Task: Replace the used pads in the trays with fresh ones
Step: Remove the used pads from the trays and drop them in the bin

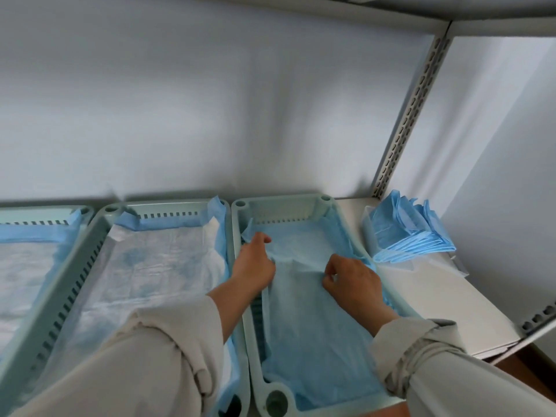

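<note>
White shelf (427, 296), grey wall behind. Right tray (326, 203) holds blue pad (316, 326); left hand (254, 263) and right hand (352, 281) both pinch it. Folded pad stack (409, 233) right of tray; white-topped pad (150, 266) in the tray to its left.

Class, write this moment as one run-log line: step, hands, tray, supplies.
step: spreading pad | left hand grips pad | right hand pinches pad | right tray | folded pads on shelf
</note>
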`<state>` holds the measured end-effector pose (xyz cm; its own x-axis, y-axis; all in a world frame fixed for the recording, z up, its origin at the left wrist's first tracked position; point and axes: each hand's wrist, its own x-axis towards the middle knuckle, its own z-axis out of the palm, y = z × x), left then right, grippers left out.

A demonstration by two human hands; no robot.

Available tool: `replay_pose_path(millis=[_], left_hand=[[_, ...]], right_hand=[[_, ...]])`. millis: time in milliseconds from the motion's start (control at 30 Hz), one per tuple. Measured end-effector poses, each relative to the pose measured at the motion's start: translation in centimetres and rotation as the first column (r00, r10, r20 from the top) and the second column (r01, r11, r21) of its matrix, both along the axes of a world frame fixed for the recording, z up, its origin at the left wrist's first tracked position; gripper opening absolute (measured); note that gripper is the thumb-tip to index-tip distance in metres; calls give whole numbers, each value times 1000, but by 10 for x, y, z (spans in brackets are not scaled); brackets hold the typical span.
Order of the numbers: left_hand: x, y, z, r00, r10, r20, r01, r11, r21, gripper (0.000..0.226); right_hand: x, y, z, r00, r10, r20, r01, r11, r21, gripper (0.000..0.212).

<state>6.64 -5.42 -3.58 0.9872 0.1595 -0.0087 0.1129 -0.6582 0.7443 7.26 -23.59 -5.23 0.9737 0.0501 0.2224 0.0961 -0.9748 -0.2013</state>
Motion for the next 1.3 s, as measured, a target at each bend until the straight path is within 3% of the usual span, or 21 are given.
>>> replay_pose_path(millis=[67,200,333,467,600,700,833,1000,1100,1200,1300], left_hand=[[-3,6,5,995,88,-38,-93,982,-164,41],[-13,14,20,973,228,-20,-223,924,-311,39],[-30,12,29,969,117,-217,-195,901,-388,57],[-44,11,36,950,70,-303,-155,951,-267,64],[-48,12,44,917,-11,-400,-144,924,-354,67],[-46,9,45,970,-34,-240,-43,951,-308,75],[-40,5,45,988,-35,-152,1,976,-219,68],[-38,9,49,977,-127,-169,113,989,-92,55],[-44,15,56,968,-113,-225,45,957,-288,40],[-51,15,58,943,-153,-294,-53,806,-589,33],[-54,12,56,939,-217,-267,46,848,-529,28]], right_hand=[[-4,-5,10,999,-37,2,37,999,18,15],[-11,-11,23,998,-66,-10,65,998,-14,13],[-19,-6,31,998,-37,-42,35,999,-42,16],[-28,-2,35,1000,-3,15,4,995,-101,20],[-31,-7,39,999,-17,35,21,994,-112,19],[-31,-8,40,998,57,10,-55,990,-134,22],[-32,3,42,967,169,-193,-163,985,49,50],[-30,15,44,966,193,-174,-177,979,104,19],[-30,17,46,982,170,-88,-160,981,108,16],[-28,21,47,986,158,-58,-148,977,153,16],[-27,27,49,986,162,-44,-147,957,250,15]])
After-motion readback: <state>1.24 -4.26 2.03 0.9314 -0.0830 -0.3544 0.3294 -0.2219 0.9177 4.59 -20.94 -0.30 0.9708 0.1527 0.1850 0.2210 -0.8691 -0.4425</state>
